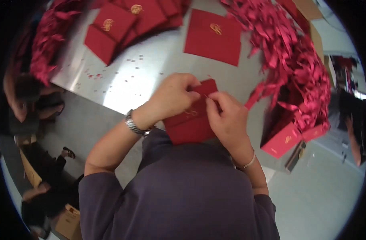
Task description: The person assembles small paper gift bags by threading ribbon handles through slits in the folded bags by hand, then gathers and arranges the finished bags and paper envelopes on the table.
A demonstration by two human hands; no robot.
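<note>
A flat red paper piece (191, 130) with a gold emblem lies tilted in front of my body, at the near table edge. Over its upper left part is my left hand (176, 96), fingers curled, thumb and index finger close together. My right hand (229, 120) pinches with thumb and index finger at the piece's upper right edge. Something thin shows at these fingertips, too small to name. What the left fingers hold is hidden. Beyond my hands, another flat red piece (209, 44) with a gold emblem rests on the metal table (123, 90).
Several overlapping red pieces (115, 24) lie at the far left. Red ribbons (289, 60) are heaped along the right side, beside upright red boxes or bags (282, 141). Small scraps (137, 58) dot the table. Other people sit at the left; a cardboard box (69, 224) stands lower left.
</note>
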